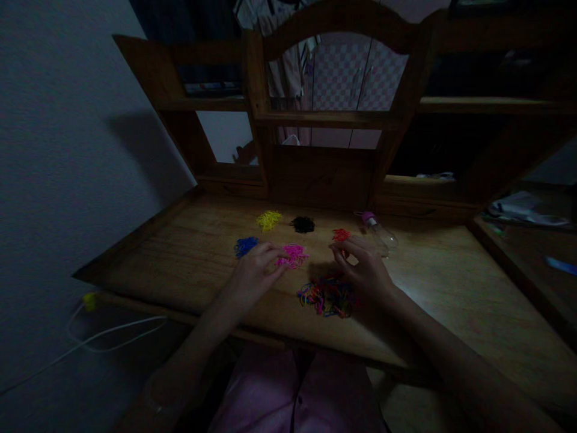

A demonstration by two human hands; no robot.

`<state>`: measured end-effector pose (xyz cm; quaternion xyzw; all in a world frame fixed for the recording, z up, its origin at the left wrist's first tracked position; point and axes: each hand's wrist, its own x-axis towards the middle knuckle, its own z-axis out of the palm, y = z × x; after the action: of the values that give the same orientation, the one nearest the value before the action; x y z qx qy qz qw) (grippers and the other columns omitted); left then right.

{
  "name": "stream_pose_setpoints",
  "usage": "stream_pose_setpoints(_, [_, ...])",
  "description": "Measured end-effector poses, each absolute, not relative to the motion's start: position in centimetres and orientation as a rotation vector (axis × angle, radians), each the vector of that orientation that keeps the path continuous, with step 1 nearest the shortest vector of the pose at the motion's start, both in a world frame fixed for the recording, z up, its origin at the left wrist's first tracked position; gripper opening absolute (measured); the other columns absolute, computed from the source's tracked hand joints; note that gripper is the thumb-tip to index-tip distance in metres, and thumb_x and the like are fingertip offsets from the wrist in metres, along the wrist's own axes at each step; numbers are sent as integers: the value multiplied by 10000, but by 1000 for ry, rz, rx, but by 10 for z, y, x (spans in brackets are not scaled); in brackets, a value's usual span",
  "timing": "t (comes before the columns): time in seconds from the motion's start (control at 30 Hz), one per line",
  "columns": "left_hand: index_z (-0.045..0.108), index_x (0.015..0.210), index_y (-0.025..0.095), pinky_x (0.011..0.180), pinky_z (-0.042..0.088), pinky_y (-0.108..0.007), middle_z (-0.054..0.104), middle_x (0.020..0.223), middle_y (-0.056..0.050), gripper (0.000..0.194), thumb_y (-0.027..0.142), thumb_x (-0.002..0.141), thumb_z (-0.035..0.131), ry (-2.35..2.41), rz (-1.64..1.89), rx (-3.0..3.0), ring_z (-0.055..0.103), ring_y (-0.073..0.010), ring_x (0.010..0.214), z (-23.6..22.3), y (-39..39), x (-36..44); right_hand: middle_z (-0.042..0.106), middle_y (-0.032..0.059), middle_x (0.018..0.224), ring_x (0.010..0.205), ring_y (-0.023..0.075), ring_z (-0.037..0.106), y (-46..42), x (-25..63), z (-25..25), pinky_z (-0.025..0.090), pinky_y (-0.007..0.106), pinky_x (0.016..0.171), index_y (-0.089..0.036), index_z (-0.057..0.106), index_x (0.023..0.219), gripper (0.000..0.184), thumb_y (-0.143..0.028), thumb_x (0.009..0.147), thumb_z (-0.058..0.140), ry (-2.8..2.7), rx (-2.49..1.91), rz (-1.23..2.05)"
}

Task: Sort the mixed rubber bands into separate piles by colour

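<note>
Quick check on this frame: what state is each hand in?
Left hand: fingers curled at the pink pile; a grip can't be told.
Right hand: thumb and fingertips nearly together by the red pile; any hold can't be told.

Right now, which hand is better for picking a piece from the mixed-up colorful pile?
Probably the right hand: it's right by the mixed-up pile, nearer than the left hand, whose fingers are at the pink pile. I can't tell whether the right fingers already pinch something.

Pink pile (pixel 295 255): loose, low; red pile (pixel 341 234): small, loose, beyond it, rightward; mixed pile (pixel 325 299): larger, tangled, nearest the wearer
</note>
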<state>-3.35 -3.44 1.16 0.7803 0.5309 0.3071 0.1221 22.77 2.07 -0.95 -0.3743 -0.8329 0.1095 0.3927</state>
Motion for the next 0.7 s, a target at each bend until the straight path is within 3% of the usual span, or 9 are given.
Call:
stream_pose_setpoints(0.2, [616, 1118, 256, 868, 481, -285, 580, 1058, -21, 255, 143, 908, 525, 1165, 670, 2222, 573, -152, 991, 2, -73, 11, 636, 64, 857, 814, 194, 565, 21, 229, -10, 437, 329, 750, -187, 657, 928, 142, -187, 895, 518, -2073, -954, 272])
stream_pose_setpoints(0.4, [574, 1187, 263, 833, 476, -267, 545, 1099, -42, 327, 104, 915, 488, 1093, 605, 2196, 559, -150, 966, -1, -79, 26, 633, 61, 836, 795, 189, 568, 20, 227, -8, 437, 316, 732, -182, 661, 912, 144, -177, 892, 519, -2071, -961, 270])
stream_pose_setpoints(0.7, [603, 943, 201, 828, 463, -260, 537, 1029, -32, 149, 136, 930, 469, 1045, 592, 2215, 566, -140, 923, -17, -64, 25, 631, 60, 834, 787, 191, 564, 21, 228, -9, 432, 323, 738, -184, 656, 916, 138, -184, 893, 519, -2057, -968, 263])
